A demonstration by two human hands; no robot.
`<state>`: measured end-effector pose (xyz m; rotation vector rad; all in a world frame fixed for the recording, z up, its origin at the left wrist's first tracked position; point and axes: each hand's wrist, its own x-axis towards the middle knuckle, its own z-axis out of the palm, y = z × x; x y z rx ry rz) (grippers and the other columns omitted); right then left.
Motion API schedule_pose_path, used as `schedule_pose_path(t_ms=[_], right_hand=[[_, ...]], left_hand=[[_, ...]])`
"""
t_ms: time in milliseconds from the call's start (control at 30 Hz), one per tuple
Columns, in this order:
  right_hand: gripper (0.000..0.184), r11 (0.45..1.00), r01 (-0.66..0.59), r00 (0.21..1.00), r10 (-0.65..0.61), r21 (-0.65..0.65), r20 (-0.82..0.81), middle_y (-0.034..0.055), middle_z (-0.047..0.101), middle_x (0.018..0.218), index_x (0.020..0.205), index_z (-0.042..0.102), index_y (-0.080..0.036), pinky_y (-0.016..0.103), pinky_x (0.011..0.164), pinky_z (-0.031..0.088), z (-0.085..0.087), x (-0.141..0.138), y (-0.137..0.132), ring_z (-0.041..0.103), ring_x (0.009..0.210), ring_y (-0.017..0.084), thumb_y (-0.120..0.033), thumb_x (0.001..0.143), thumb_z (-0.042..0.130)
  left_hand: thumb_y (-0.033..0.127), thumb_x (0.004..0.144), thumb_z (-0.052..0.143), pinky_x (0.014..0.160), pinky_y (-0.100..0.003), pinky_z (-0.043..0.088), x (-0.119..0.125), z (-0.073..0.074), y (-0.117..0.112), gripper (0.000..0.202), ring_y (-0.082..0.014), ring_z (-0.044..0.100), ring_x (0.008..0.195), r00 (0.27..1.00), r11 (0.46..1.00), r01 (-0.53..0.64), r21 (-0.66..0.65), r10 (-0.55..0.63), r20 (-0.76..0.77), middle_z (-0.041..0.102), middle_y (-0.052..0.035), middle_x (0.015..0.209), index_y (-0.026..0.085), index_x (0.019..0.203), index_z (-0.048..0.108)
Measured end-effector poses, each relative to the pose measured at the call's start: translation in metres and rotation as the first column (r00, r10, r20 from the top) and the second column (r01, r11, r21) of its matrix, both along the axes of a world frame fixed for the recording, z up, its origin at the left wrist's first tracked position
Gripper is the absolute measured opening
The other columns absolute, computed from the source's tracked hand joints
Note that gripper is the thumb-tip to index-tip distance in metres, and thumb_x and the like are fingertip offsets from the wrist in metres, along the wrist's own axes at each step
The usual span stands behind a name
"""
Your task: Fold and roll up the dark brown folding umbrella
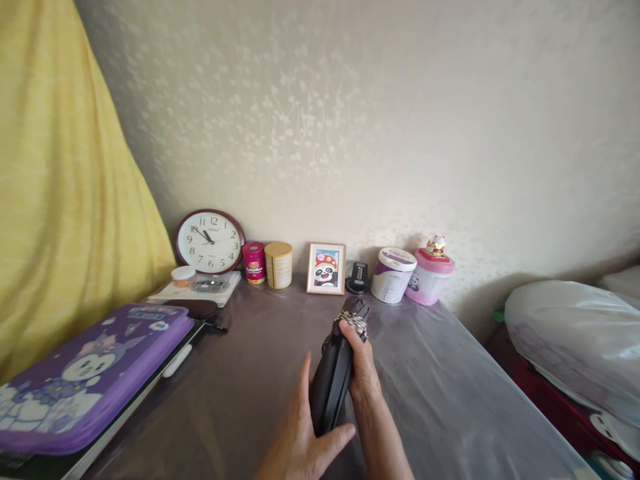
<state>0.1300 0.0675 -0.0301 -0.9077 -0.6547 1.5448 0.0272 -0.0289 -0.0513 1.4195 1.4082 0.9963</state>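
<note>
A black zipped pouch (331, 383) is held upright on its edge above the table (240, 393), a little in front of me. My right hand (364, 370) grips its right side, fingers curled over the top near a small patterned tassel (353, 323). My left hand (300, 433) cups the pouch's lower left side, fingers straight along it and thumb under its bottom end.
A purple cartoon case (90, 373) lies at the left on a dark book. Along the wall stand a clock (210, 241), a red tin (254, 263), a gold tin (279, 265), a framed panda picture (326, 269) and two tubs (393, 275). A white plastic bag (575, 340) sits at the right.
</note>
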Motion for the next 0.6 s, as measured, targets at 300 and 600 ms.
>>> schedule_pose_path(t_ms=[300,600], right_hand=[[0.032,0.99,-0.118,0.992,0.115,-0.074,-0.052,0.0005,0.062,0.053,0.073,0.057,-0.016,0.024,0.041,0.045,0.002,-0.014,-0.01,0.055,0.041,0.013,-0.043,0.063,0.069],[0.035,0.963,-0.221,0.971,0.204,-0.151,-0.122,0.0034,0.063,0.054,0.072,0.06,-0.014,0.024,0.041,0.046,0.003,-0.018,-0.016,0.054,0.04,0.013,-0.048,0.066,0.064]], left_hand=[[0.032,0.074,0.059,0.055,-0.032,0.049,-0.01,0.011,0.002,0.095,-0.0182,0.063,0.062,0.878,0.972,0.152,-0.18,-0.05,0.475,0.061,-0.008,0.09,0.024,0.138,-0.01],[0.028,0.074,0.06,0.055,-0.031,0.051,-0.014,0.015,0.0,0.103,-0.0183,0.064,0.068,0.822,0.964,0.178,-0.196,-0.036,0.569,0.057,-0.0077,0.099,0.036,0.133,-0.024]])
